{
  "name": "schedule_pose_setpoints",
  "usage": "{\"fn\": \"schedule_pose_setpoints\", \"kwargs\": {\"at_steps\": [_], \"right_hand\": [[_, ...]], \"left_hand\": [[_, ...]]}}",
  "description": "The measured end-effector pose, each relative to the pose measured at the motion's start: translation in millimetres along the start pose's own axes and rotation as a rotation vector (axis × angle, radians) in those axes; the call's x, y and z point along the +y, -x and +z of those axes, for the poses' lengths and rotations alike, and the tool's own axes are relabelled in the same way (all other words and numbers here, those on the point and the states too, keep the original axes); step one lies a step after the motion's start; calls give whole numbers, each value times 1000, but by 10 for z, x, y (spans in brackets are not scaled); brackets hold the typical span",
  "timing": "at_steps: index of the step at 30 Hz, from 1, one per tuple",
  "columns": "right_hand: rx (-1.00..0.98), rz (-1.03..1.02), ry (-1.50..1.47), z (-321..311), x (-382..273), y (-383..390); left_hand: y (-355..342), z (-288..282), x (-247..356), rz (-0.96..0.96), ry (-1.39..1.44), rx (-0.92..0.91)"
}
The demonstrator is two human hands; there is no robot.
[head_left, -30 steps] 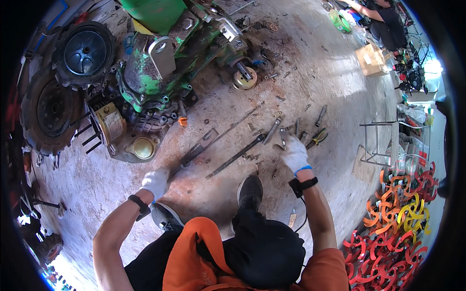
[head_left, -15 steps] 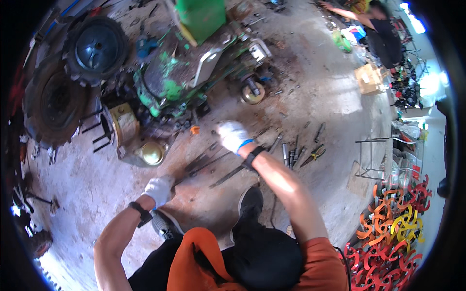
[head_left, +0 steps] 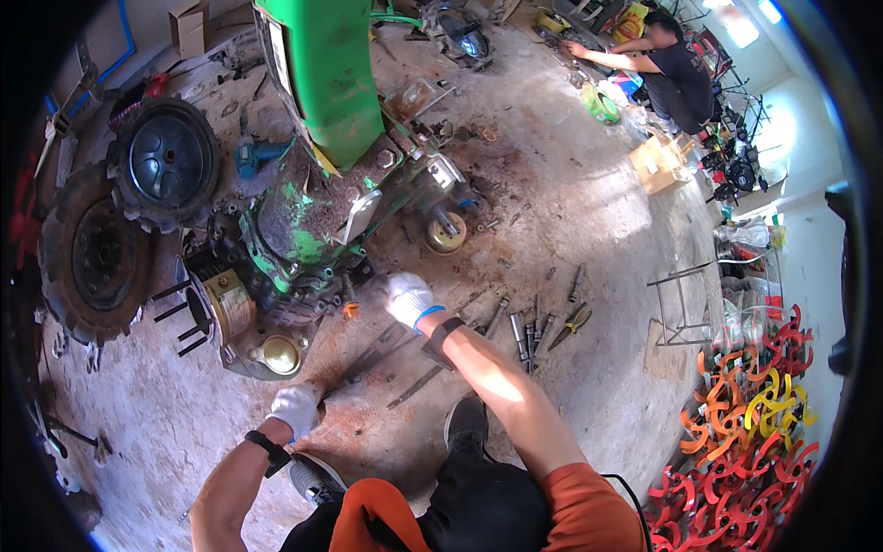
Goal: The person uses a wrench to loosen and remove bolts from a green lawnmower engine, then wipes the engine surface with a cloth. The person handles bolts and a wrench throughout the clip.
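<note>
Across the floor [head_left: 598, 230], the right hand [head_left: 407, 298] has moved from the pliers [head_left: 577, 320] toward the green machine [head_left: 317, 221]. The left hand [head_left: 296, 409] stays by the dark bar [head_left: 357, 368]; I cannot tell either's grip.

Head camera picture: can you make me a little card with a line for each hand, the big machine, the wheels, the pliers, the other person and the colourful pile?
Left hand: white-gloved, at the near end of a long dark bar; grip unclear
Right hand: white-gloved, near an orange-tipped part; can't tell if it holds anything
Big machine: green, paint worn in places
Wheels: blue-centred wheel, dark-centred wheel, both at left
Pliers: yellow-and-black handles, on the floor
Other person: dark shirt, upper right
Pile: curved blades, red, orange, yellow, lower right
</note>
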State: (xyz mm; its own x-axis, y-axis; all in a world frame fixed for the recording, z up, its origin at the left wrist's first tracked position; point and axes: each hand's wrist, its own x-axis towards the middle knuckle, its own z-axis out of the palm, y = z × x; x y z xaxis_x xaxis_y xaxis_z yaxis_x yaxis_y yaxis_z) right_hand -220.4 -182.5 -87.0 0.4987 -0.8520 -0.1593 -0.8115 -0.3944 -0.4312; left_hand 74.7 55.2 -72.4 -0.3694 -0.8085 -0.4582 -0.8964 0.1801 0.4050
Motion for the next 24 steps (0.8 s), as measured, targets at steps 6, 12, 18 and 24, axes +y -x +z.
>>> {"fn": "schedule_pose_setpoints", "kwargs": {"at_steps": [6,12,18,24], "right_hand": [[-128,-10,214,-571,-63,34],[26,-125,223,-1389,-229,182],[36,-15,340,-2402,-393,156],[108,205,376,-3210,-665,49]], "left_hand": [[-94,-211,117,50,16,6],[-130,-629,557,59,301,86],[-152,-1018,1048,6,733,200],[-303,-1226,1361,36,889,139]]}}
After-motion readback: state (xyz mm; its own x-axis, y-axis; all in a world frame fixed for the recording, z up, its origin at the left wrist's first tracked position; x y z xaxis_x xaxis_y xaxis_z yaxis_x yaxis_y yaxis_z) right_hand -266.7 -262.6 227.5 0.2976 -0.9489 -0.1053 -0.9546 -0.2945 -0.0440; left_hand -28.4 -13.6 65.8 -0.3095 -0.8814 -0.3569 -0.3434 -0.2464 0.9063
